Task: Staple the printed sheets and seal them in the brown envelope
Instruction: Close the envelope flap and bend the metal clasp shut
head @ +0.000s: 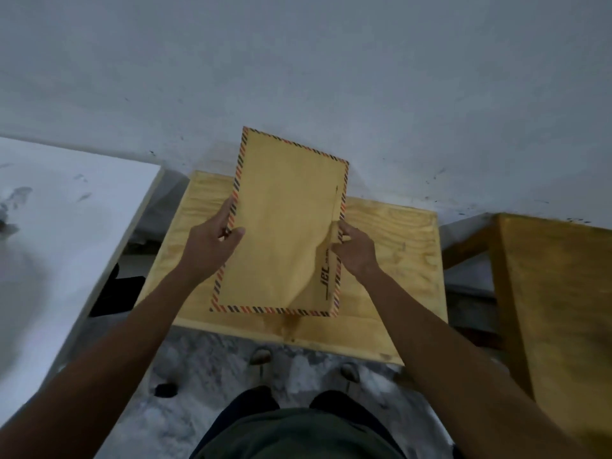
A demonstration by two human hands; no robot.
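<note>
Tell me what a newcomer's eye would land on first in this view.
The brown envelope with its red-and-dark striped border stands out, held up at the centre of the frame above a small wooden table. The left hand grips its left edge, while the right hand pinches the flap along its right edge. A white surface lies to the left and another wooden table to the right.
</note>
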